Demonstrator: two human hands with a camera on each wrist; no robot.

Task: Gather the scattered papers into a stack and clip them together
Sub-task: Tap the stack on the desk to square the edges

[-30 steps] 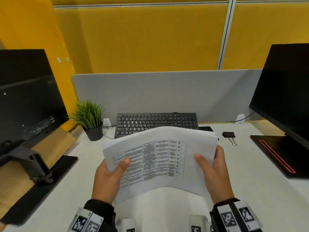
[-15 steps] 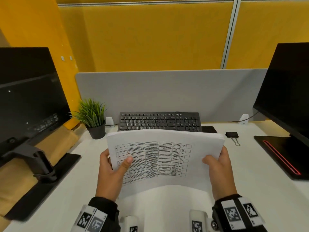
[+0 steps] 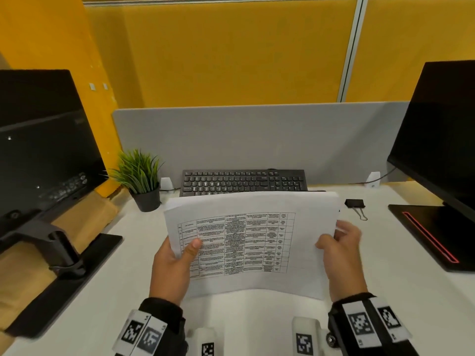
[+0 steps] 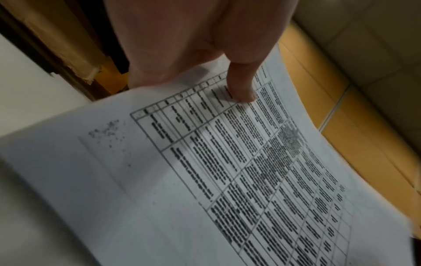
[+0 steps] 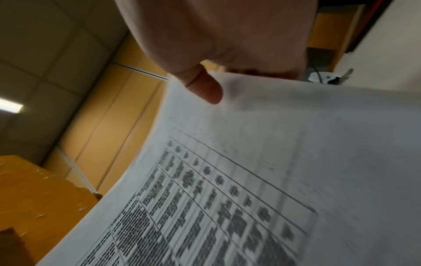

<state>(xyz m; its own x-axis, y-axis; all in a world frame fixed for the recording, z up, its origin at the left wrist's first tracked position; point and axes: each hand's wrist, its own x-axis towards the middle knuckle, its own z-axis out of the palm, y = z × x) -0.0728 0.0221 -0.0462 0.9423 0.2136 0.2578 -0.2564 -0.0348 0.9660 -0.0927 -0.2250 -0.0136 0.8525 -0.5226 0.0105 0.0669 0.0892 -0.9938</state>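
Observation:
A stack of white papers [image 3: 252, 242] with a printed table on the top sheet is held up over the desk, its lower edge near the white desktop [image 3: 401, 286]. My left hand [image 3: 172, 265] grips the stack's left edge, thumb on the printed table [image 4: 241, 93]. My right hand [image 3: 341, 255] holds the right edge, thumb on top [image 5: 205, 90], fingers behind the sheets. The papers [image 4: 205, 180] fill both wrist views [image 5: 273, 180]. A black binder clip [image 3: 356, 205] with wire handles lies on the desk, just right of the stack's top corner, untouched.
A black keyboard [image 3: 244, 182] lies behind the papers, against a grey divider [image 3: 257, 140]. A small potted plant [image 3: 140, 181] stands at the back left. Black monitors flank the desk, left [image 3: 43, 155] and right [image 3: 442, 140], each with its base on the desktop.
The stack has been turned from tilted to nearly level. My right hand has slid up the right edge toward the top corner. The left hand keeps its grip.

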